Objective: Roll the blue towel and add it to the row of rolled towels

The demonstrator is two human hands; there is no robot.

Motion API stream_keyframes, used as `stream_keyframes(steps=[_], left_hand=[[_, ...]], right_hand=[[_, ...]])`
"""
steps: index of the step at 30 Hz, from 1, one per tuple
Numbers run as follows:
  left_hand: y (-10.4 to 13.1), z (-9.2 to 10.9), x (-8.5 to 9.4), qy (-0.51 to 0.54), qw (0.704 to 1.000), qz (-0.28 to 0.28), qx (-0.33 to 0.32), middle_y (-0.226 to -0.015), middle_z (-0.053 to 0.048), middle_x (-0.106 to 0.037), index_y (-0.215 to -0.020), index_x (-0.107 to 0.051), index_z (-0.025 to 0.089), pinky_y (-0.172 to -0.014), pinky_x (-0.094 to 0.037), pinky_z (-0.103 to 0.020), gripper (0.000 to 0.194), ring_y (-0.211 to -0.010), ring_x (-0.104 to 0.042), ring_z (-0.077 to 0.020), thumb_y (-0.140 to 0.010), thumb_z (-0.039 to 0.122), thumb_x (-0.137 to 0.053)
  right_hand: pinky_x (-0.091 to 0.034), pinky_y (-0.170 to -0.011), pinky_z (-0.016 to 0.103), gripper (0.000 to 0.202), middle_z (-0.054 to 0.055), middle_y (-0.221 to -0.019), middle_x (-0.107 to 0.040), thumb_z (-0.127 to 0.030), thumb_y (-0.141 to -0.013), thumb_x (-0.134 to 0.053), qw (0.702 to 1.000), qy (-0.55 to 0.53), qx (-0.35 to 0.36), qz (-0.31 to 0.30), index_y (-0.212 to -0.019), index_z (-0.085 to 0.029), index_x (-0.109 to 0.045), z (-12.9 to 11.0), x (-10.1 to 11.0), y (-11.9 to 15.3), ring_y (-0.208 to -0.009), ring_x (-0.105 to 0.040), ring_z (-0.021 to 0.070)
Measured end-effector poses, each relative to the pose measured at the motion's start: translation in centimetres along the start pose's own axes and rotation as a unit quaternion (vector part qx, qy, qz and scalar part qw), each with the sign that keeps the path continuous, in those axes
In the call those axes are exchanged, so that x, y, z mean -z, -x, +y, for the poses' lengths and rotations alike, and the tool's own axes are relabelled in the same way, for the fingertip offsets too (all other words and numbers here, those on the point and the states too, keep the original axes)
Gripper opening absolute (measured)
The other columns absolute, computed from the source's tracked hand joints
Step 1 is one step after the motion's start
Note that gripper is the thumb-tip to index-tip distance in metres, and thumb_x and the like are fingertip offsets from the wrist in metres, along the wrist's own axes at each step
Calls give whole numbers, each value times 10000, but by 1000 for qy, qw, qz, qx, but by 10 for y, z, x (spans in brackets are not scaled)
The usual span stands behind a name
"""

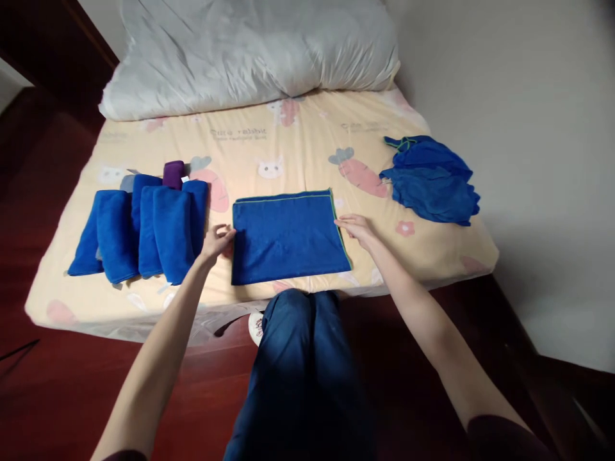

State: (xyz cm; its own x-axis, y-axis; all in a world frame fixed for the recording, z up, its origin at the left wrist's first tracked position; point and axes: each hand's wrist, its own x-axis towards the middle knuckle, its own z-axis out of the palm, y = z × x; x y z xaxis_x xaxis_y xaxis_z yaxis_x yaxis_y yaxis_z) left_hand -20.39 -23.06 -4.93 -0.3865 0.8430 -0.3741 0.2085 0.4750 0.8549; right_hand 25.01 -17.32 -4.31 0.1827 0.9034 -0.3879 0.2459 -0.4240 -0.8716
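item: blue towel (288, 235), folded flat, centre-front of mattress (298, 137), nr front edge. soft, light, limp, prob. non-slip; best taken at side edges/corners. left hand (217, 241) touching its left edge, fingers curled, grip unclear. right hand (354, 228) on right edge, fingers flat, not closed. folded blue towels (144, 230) left of it; loose blue pile (432, 179) to right.

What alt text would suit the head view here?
A person's left hand and right hand touch opposite edges of a flat, folded blue green-edged towel on a cartoon-print mattress. Folded blue towels lie left, crumpled blue cloths right, a white pillow behind.
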Motion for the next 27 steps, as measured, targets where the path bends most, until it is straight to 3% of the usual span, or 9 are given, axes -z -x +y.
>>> stream_keyframes(steps=[4, 8, 12, 20, 27], left_hand=[[-64, 33, -19, 25, 998, 33, -44, -968, -138, -778, -1107, -705, 132, -703, -593, -288, 397, -729, -714, -168, -751, 257, -830], [-100, 47, -28, -70, 989, 41, -125, -786, -94, -750, -914, -747, 137, -744, -595, -322, 219, -735, -708, -205, -740, 263, -792], [-109, 46, -29, -160, 968, 62, -183, -772, -65, -740, -900, -752, 156, -835, -575, -332, 167, -801, -720, -226, -782, 274, -754], [-118, 44, -31, -155, 961, 118, -197, -810, -70, -710, -931, -694, 161, -918, -546, -340, 117, -835, -684, -211, -863, 255, -698], [-126, 49, -32, -174, 961, 66, -205, -785, -55, -694, -912, -716, 153, -931, -555, -331, 179, -870, -681, -216, -775, 258, -764]], right_hand=[[-316, -383, 150, 456, 4, -704, -689, -392, -601, -981, 999, 18, 28, 26, -870, -177, -683, -25, -26, -59, -512, -475, 69], [-454, -450, 199, 410, -3, -664, -645, -394, -633, -952, 996, 45, 62, 45, -783, -187, -632, -27, -41, -102, -552, -534, 109], [-591, -654, 278, 354, 1, -658, -610, -392, -743, -888, 989, 83, 115, 40, -724, -202, -590, -20, -40, -124, -670, -621, 157], [-604, -811, 340, 309, -11, -638, -584, -374, -844, -803, 980, 116, 137, 89, -705, -205, -584, -21, -36, -143, -720, -649, 178], [-564, -1003, 440, 121, 48, -840, -685, -263, -850, -754, 947, 224, 200, 111, -824, -180, -668, -26, -42, -141, -912, -698, 235]])
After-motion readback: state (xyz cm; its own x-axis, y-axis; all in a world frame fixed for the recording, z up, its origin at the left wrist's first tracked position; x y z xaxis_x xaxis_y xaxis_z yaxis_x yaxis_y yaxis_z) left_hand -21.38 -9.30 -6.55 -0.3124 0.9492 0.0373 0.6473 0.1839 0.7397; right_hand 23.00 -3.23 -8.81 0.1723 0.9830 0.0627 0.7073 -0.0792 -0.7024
